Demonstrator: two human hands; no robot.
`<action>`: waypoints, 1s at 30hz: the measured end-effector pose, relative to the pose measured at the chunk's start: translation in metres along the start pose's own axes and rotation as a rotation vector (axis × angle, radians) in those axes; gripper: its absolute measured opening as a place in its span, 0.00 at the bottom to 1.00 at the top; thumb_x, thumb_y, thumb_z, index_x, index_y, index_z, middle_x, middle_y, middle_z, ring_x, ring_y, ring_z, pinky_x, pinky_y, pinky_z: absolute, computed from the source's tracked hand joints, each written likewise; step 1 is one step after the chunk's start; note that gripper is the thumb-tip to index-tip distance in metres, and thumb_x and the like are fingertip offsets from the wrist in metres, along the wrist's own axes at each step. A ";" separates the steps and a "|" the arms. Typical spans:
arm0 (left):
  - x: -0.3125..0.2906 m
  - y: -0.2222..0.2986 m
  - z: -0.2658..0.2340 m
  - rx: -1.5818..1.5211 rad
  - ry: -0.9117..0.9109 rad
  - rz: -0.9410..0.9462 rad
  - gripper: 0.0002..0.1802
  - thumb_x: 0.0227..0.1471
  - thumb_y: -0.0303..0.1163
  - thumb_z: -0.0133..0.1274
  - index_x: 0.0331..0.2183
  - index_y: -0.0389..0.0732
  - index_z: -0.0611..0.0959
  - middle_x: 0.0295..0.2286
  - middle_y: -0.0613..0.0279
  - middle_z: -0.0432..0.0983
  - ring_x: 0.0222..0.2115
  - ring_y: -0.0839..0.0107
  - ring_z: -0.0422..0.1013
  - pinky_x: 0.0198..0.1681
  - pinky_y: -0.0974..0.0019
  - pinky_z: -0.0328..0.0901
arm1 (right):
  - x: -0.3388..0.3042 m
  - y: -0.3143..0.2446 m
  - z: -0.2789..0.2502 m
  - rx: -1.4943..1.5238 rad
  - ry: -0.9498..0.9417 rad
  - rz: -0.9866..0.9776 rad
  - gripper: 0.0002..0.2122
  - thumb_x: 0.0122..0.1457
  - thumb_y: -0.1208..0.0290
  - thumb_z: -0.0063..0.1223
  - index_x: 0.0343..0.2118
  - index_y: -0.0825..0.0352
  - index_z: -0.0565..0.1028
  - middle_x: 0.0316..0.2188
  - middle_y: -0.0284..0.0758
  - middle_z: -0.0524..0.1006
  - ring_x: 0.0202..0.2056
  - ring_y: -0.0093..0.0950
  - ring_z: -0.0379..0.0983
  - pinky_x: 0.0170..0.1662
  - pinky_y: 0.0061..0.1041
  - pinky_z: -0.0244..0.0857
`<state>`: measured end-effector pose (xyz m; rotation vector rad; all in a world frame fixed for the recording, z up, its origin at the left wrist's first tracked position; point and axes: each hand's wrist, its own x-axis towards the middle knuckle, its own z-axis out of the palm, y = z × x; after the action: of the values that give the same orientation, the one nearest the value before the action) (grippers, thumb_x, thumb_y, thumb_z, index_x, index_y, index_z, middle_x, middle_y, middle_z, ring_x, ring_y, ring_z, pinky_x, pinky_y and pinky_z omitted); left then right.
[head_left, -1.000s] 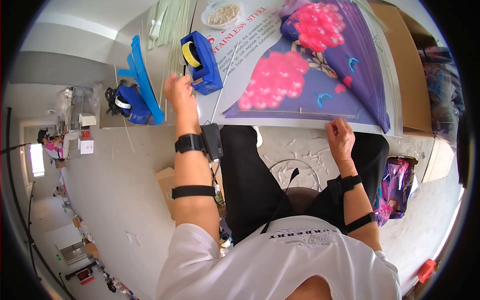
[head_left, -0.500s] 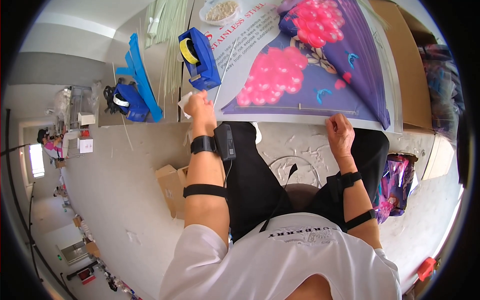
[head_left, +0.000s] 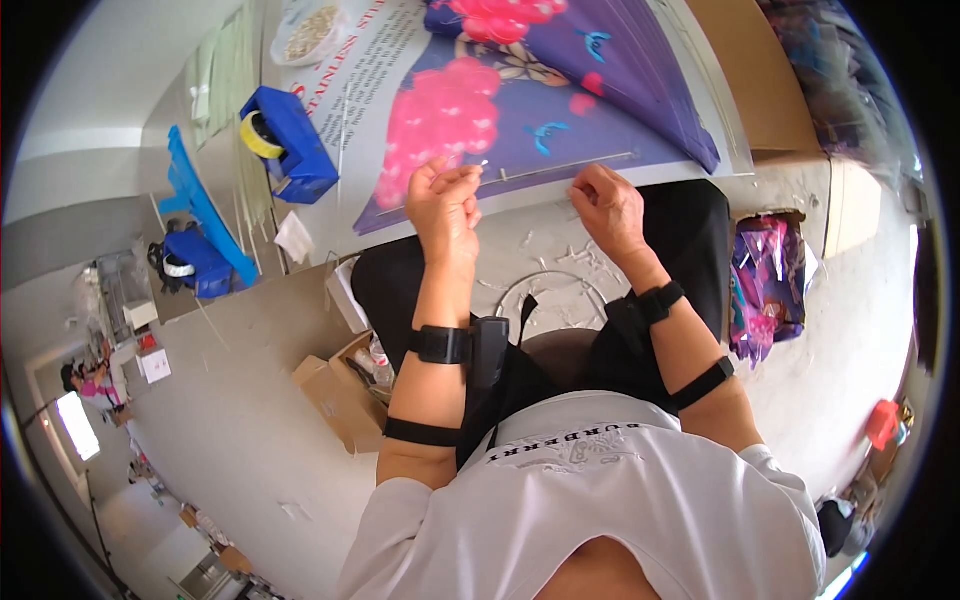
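Note:
A purple printed sheet (head_left: 540, 135) with pink balloon-like clusters lies on the table, its right part folded over. A thin whitish stick (head_left: 560, 165) runs along its near edge. My left hand (head_left: 447, 212) is raised over that near edge, closed in a pinch. At its fingertips shows a small shiny clear piece (head_left: 484, 165), too small to name surely. To the right, my right hand (head_left: 610, 212) hovers by the table's near edge, fingers curled; what they hold, if anything, is hidden. A blue tape dispenser (head_left: 308, 160) with a yellow roll stands left of the sheet.
Further left are a second blue tape dispenser (head_left: 205, 265), a light-blue plastic strip (head_left: 200, 205) and a bundle of pale sticks (head_left: 222, 70). A white scrap (head_left: 294, 237) lies near the edge. A bowl (head_left: 310, 35) holds small pieces. Cardboard boxes (head_left: 335, 400) stand below.
My left hand has left the tape dispenser and white scrap and come right, over the sheet's near edge. My right hand is still by the table edge, fingers curled. The view has shifted.

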<state>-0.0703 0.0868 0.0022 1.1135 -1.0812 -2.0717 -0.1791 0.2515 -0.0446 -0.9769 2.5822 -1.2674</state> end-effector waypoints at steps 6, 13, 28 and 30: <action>-0.001 -0.027 0.033 0.143 0.106 -0.066 0.27 0.38 0.12 0.52 0.43 0.36 0.66 0.24 0.59 0.75 0.16 0.81 0.62 0.13 0.77 0.50 | -0.001 0.002 -0.004 -0.012 -0.008 0.016 0.03 0.44 0.74 0.51 0.21 0.65 0.69 0.19 0.35 0.72 0.24 0.37 0.70 0.27 0.35 0.62; 0.006 -0.037 0.039 0.236 0.167 -0.080 0.28 0.38 0.13 0.51 0.44 0.37 0.66 0.26 0.56 0.75 0.16 0.82 0.61 0.15 0.77 0.50 | 0.000 0.001 -0.004 -0.035 0.015 -0.002 0.03 0.44 0.74 0.51 0.21 0.65 0.69 0.19 0.36 0.72 0.24 0.39 0.69 0.27 0.36 0.62; 0.014 -0.051 0.034 0.257 0.143 0.017 0.27 0.35 0.10 0.50 0.42 0.34 0.67 0.23 0.56 0.76 0.20 0.77 0.69 0.14 0.78 0.52 | 0.023 -0.013 0.006 0.095 -0.041 0.016 0.04 0.44 0.73 0.51 0.20 0.67 0.70 0.19 0.38 0.73 0.25 0.41 0.71 0.28 0.37 0.63; 0.015 -0.052 0.033 0.248 0.131 0.024 0.27 0.35 0.09 0.49 0.42 0.33 0.67 0.23 0.55 0.75 0.20 0.76 0.69 0.13 0.78 0.52 | 0.025 -0.014 0.010 0.080 -0.050 0.014 0.05 0.44 0.73 0.53 0.21 0.68 0.70 0.19 0.39 0.73 0.24 0.39 0.71 0.27 0.34 0.63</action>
<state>-0.1110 0.1160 -0.0370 1.3281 -1.3039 -1.8530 -0.1884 0.2235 -0.0360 -0.9613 2.4768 -1.3139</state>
